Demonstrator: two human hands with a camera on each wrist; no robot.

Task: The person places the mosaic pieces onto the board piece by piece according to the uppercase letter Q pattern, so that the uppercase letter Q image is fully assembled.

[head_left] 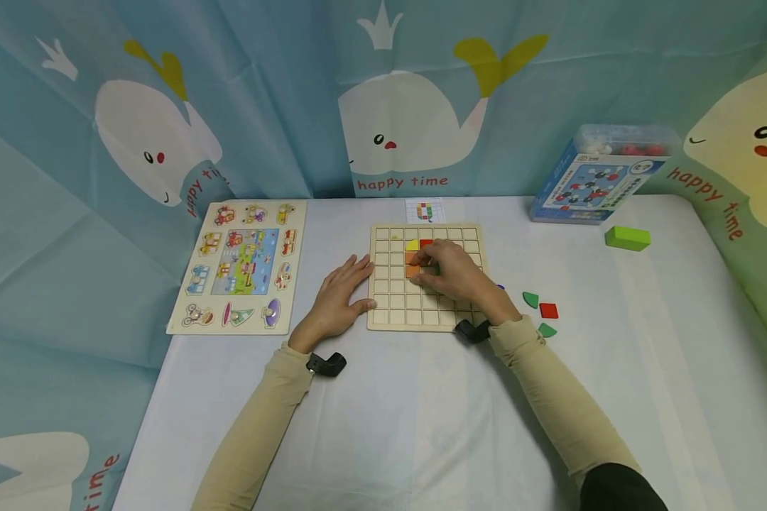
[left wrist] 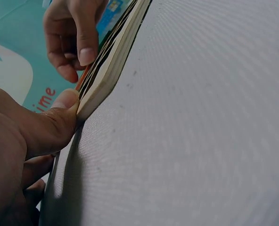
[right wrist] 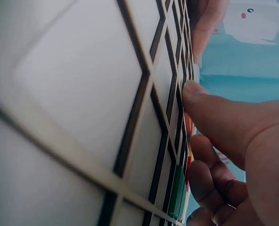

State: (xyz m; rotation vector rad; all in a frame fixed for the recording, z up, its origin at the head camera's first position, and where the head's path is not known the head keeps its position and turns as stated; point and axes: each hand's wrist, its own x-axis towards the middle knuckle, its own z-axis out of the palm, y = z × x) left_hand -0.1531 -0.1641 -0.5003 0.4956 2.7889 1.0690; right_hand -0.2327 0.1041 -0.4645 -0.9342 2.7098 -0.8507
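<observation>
A wooden grid board (head_left: 390,301) lies on the table. My left hand (head_left: 340,298) is spread at its left edge, the thumb touching the rim in the left wrist view. Over the board's middle, my right hand (head_left: 450,270) pinches an orange square tile (head_left: 412,271) in a cell between thumb and fingertips. Another orange tile (head_left: 410,257) sits just above, below a yellow tile (head_left: 412,245). A red tile (head_left: 426,243) lies beside the yellow one. In the right wrist view a green tile (right wrist: 178,190) also sits in the grid; my palm mostly hides it from the head camera.
Loose green pieces (head_left: 531,299), a red square (head_left: 549,311) and a partly hidden blue piece (head_left: 501,287) lie right of the board. A pattern card (head_left: 425,211) is behind it. A peg puzzle (head_left: 188,289) lies left; a boxed set (head_left: 597,181) and green block (head_left: 628,238) stand right.
</observation>
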